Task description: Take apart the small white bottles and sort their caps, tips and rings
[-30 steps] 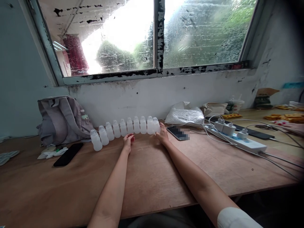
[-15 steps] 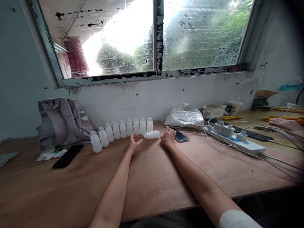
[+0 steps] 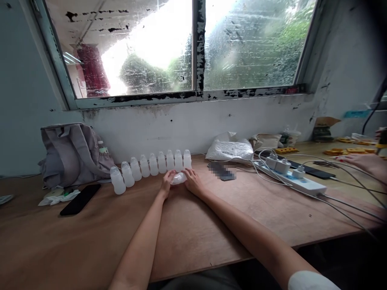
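Note:
A translucent white baby bottle (image 3: 178, 179) lies on its side between my two hands, low over the wooden table (image 3: 187, 229). My left hand (image 3: 166, 183) is closed on its left end, and my right hand (image 3: 194, 182) grips the right end from above. The fingers cover both ends of the bottle. Just behind them stands a curved row of several similar bottles, upright with domed caps; the nearest one (image 3: 117, 181) is at the left end of the row.
A grey backpack (image 3: 74, 155) leans by the wall, with a black phone (image 3: 80, 199) before it. A silver padded bag (image 3: 230, 148) and another phone (image 3: 227, 175) lie to the right. Beyond are a power strip (image 3: 308, 187) with cables and another person's hand (image 3: 359, 162).
My hands have come together on the lying bottle, which has moved left and towards me. My right hand has left the spot beside the phone. The view has shifted slightly.

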Motion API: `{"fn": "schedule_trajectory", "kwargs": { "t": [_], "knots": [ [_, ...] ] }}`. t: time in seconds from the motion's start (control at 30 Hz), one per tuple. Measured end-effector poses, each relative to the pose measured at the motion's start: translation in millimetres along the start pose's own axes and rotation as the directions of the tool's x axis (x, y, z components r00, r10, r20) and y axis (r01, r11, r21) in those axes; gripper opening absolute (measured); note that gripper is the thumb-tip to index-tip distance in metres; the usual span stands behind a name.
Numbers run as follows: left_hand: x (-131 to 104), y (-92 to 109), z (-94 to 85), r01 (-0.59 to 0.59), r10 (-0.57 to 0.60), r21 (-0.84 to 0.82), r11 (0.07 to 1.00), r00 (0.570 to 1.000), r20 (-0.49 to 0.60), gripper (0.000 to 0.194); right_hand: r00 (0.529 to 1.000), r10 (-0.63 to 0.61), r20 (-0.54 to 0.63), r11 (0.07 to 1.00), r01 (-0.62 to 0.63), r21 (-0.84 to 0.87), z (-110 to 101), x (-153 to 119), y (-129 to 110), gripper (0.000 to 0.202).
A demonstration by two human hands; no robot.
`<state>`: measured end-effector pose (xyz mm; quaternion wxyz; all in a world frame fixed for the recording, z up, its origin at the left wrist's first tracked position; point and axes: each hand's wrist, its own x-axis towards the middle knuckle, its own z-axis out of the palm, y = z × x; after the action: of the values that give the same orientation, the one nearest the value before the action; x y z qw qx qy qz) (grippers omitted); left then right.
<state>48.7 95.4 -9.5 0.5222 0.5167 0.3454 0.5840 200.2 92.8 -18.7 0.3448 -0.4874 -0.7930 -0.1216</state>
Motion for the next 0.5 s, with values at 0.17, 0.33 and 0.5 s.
{"fn": "schedule_trajectory", "kwargs": {
  "t": [0.17,0.33,0.5],
  "knots": [
    [3.4,4.5,-11.8,0.150,-0.175,-0.304,0.941,0.983,-0.056,0.048,0.924,0.347,-0.162,0.908,-0.288,0.304,2.7,6.3,16.1,0.045],
    [7.2,-0.4,-12.1,0.162,-0.191,-0.303,0.939,0.979,-0.067,0.040,0.751,0.652,-0.103,0.709,-0.557,0.432,2.3,10.7,49.6,0.048],
    [7.8,-3.1,-10.6,0.142,-0.170,-0.278,0.950,0.982,-0.081,0.033,0.710,0.704,-0.011,0.661,-0.649,0.377,8.9,16.2,72.4,0.046]
  ]
}}
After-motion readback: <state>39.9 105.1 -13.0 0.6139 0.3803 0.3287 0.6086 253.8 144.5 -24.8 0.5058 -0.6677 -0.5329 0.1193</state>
